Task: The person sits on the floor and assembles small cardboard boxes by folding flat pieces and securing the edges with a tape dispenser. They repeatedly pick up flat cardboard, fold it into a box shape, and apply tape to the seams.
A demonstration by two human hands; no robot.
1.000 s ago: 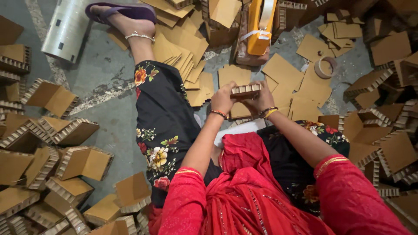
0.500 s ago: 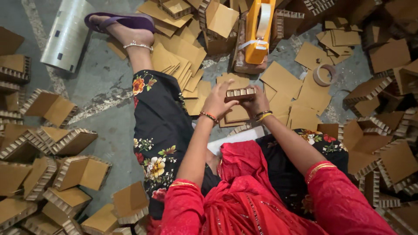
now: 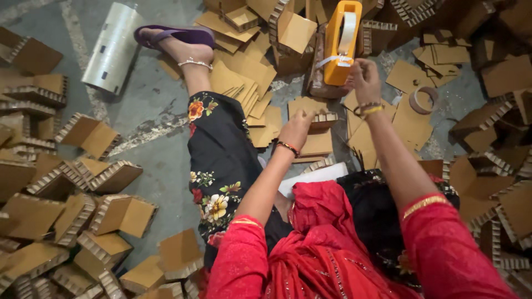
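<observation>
Your left hand (image 3: 296, 126) sits at the centre of the frame, fingers curled closed around the near edge of a small brown honeycomb-cardboard block (image 3: 317, 117), which rests on a stack of flat brown cardboard squares (image 3: 317, 143). Your right hand (image 3: 363, 75) is up and to the right of it, fingers pinched at the lower side of the orange plastic tape dispenser (image 3: 339, 44) in the upper middle; whether they grip the dispenser body or the tape end you cannot tell from here.

Bare grey concrete floor (image 3: 149, 105) lies to the left of your outstretched leg (the only real open room in the picture). A silver roll of film (image 3: 111, 47) lies at the upper left, just beside your purple sandal (image 3: 180, 34). Folded brown cardboard corner pieces (image 3: 88, 194) crowd the whole left edge and lower left, and more pile up along the right edge. A loose ring of brown tape (image 3: 422, 99) lies on flat sheets at the right, well apart from both hands.
</observation>
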